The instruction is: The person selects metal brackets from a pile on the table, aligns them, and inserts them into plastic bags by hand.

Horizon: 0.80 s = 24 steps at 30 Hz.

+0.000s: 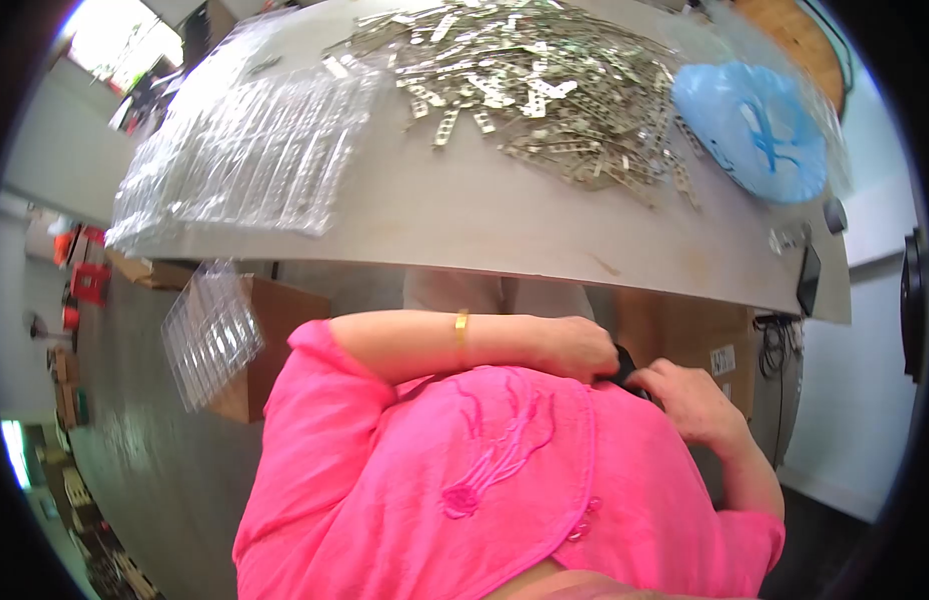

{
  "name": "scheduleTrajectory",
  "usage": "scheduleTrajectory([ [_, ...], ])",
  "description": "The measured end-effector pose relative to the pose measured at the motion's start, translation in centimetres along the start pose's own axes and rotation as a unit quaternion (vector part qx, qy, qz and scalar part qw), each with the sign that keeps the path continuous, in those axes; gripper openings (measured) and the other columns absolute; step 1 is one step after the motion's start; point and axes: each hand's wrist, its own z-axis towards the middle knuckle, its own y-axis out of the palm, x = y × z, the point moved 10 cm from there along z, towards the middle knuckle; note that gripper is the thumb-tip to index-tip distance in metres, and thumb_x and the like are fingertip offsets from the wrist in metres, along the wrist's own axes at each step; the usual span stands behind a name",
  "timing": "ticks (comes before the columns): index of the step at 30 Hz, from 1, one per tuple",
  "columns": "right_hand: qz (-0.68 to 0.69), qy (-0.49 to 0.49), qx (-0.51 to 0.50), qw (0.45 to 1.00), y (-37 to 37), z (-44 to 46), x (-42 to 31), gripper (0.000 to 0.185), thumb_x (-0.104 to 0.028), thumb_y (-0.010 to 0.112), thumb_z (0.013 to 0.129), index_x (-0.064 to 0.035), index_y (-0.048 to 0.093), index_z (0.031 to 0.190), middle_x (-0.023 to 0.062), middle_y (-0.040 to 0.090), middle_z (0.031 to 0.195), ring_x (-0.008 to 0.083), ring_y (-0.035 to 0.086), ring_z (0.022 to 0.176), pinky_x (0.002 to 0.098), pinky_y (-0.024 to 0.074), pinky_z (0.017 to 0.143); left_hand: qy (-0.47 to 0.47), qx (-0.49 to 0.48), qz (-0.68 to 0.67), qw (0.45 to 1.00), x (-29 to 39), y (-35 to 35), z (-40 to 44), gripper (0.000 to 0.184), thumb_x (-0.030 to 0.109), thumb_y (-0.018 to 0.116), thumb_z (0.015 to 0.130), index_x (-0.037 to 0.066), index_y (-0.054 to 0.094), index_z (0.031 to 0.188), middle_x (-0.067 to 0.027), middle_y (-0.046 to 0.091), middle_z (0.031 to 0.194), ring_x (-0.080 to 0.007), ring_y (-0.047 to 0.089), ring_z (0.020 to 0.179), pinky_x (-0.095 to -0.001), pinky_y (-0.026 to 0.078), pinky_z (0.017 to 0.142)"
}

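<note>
Across a grey bench point(415, 215), metal strips point(540, 90) heap toward the far edge; off its near edge, left hand point(583, 347) and right hand point(693, 397) curl against something black point(626, 368), grip unclear.

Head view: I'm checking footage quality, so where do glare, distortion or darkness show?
Head view, glare: the window is washed out, and highlights streak the clear plastic trays; head view, distortion: the lens bows the table's edge and leaves black corners; head view, darkness: the dark item between left hand and right hand shows little detail.
</note>
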Motion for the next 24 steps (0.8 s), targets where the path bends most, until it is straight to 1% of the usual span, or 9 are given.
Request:
scheduleTrajectory([
  [4, 0.017, 0.055, -0.073, 0.996, 1.7, -0.2, 1.3, 0.035, -0.033, 0.060, 0.090, -0.0112, 0.065, 0.117, 0.0166, 0.062, 0.107, 0.0371, 0.064, 0.099, 0.0441, 0.0524, 0.086, 0.022, -0.013, -0.073, 0.997, 0.2, 1.0, 2.0, 0.024, 0.023, 0.060, 0.084, 0.001, 0.069, 0.088, -0.0206, 0.069, 0.084, -0.0398, 0.064, 0.081, -0.0481, 0.049, 0.072],
  [9, 0.120, 0.102, -0.059, 0.986, 1.5, 0.4, 2.3, 0.036, -0.024, 0.059, 0.092, -0.0081, 0.062, 0.124, 0.0172, 0.060, 0.118, 0.0376, 0.061, 0.108, 0.0424, 0.0500, 0.094, -0.004, -0.007, -0.115, 0.993, -1.4, 1.3, 1.9, 0.025, 0.025, 0.063, 0.082, 0.004, 0.071, 0.092, -0.0197, 0.070, 0.084, -0.0389, 0.065, 0.082, -0.0475, 0.050, 0.072],
  [11, 0.167, 0.067, -0.037, 0.983, 2.7, 1.5, 2.8, 0.037, -0.021, 0.058, 0.092, -0.0078, 0.060, 0.127, 0.0172, 0.059, 0.121, 0.0379, 0.059, 0.112, 0.0422, 0.0491, 0.096, -0.001, 0.003, -0.126, 0.992, -1.8, 2.0, 2.2, 0.026, 0.027, 0.064, 0.082, 0.005, 0.072, 0.093, -0.0192, 0.070, 0.084, -0.0395, 0.066, 0.081, -0.0482, 0.050, 0.072],
  [13, 0.197, -0.020, -0.020, 0.980, 1.5, 3.1, 0.9, 0.039, -0.016, 0.059, 0.093, -0.0079, 0.057, 0.131, 0.0166, 0.057, 0.131, 0.0370, 0.056, 0.121, 0.0410, 0.0476, 0.100, 0.007, 0.035, -0.042, 0.998, -2.4, 2.2, 2.6, 0.025, 0.028, 0.065, 0.081, 0.008, 0.072, 0.095, -0.0184, 0.071, 0.083, -0.0407, 0.068, 0.080, -0.0496, 0.052, 0.070],
  [15, 0.344, -0.013, -0.027, 0.939, 2.6, 4.3, 0.3, 0.038, -0.018, 0.061, 0.095, -0.0075, 0.057, 0.131, 0.0155, 0.057, 0.129, 0.0347, 0.057, 0.119, 0.0401, 0.0477, 0.100, -0.034, -0.015, -0.023, 0.999, -2.5, 2.1, 1.9, 0.024, 0.027, 0.065, 0.083, 0.007, 0.070, 0.095, -0.0201, 0.071, 0.082, -0.0418, 0.069, 0.078, -0.0498, 0.053, 0.068],
  [18, 0.354, -0.029, -0.009, 0.935, 2.5, 5.5, 1.5, 0.031, -0.015, 0.066, 0.092, -0.0046, 0.063, 0.122, 0.0130, 0.061, 0.125, 0.0279, 0.060, 0.115, 0.0381, 0.0495, 0.095, -0.024, 0.008, -0.072, 0.997, -1.3, -1.3, -1.0, 0.027, 0.024, 0.065, 0.085, 0.004, 0.068, 0.102, -0.0213, 0.070, 0.083, -0.0422, 0.068, 0.078, -0.0488, 0.053, 0.067],
  [21, 0.408, -0.074, 0.020, 0.910, 4.1, 6.6, 3.9, 0.024, -0.011, 0.071, 0.089, -0.0027, 0.068, 0.111, 0.0106, 0.067, 0.113, 0.0188, 0.064, 0.104, 0.0333, 0.0515, 0.088, 0.046, 0.121, -0.178, 0.976, -0.8, -3.3, -0.8, 0.030, 0.014, 0.065, 0.085, 0.001, 0.062, 0.111, -0.0219, 0.069, 0.087, -0.0423, 0.067, 0.080, -0.0468, 0.052, 0.068],
  [22, 0.435, -0.007, 0.017, 0.900, 3.3, 6.5, 3.9, 0.021, -0.011, 0.073, 0.088, -0.0031, 0.069, 0.108, 0.0083, 0.069, 0.107, 0.0146, 0.064, 0.097, 0.0311, 0.0519, 0.084, 0.076, 0.158, -0.191, 0.966, -0.7, -3.9, -0.5, 0.024, 0.012, 0.065, 0.084, 0.001, 0.062, 0.105, -0.0210, 0.069, 0.086, -0.0418, 0.066, 0.079, -0.0463, 0.051, 0.067],
  [24, 0.399, 0.031, 0.021, 0.916, 4.9, 6.6, 6.6, 0.023, -0.009, 0.072, 0.088, -0.0033, 0.069, 0.111, 0.0073, 0.071, 0.112, 0.0128, 0.064, 0.103, 0.0313, 0.0530, 0.086, 0.105, 0.207, -0.196, 0.953, -1.2, -4.4, 0.6, 0.013, 0.008, 0.064, 0.082, 0.001, 0.061, 0.093, -0.0195, 0.066, 0.083, -0.0408, 0.065, 0.077, -0.0454, 0.050, 0.065],
])
